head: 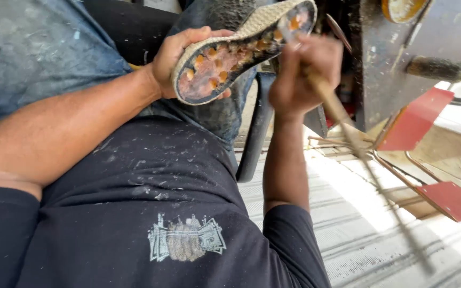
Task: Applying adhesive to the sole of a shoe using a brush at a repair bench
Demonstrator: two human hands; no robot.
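Left hand [180,61] gripping shoe sole [241,50] at the heel end, underside up, over my lap. Right hand [302,74] clenched on brush [329,98], tip at the toe. Best: short strokes, sole steady, even coat in the recesses

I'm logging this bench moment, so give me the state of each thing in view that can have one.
Beige rubber shoe sole: held up, inner face showing, smeared with pinkish and orange patches.
Left hand: gripping the sole's heel end.
Right hand: closed around a tool handle.
Wooden-handled brush: tip against the sole's toe end, motion-blurred.
Dark apron: flecked with pale spatter.
Red metal plates: tilted, bare.
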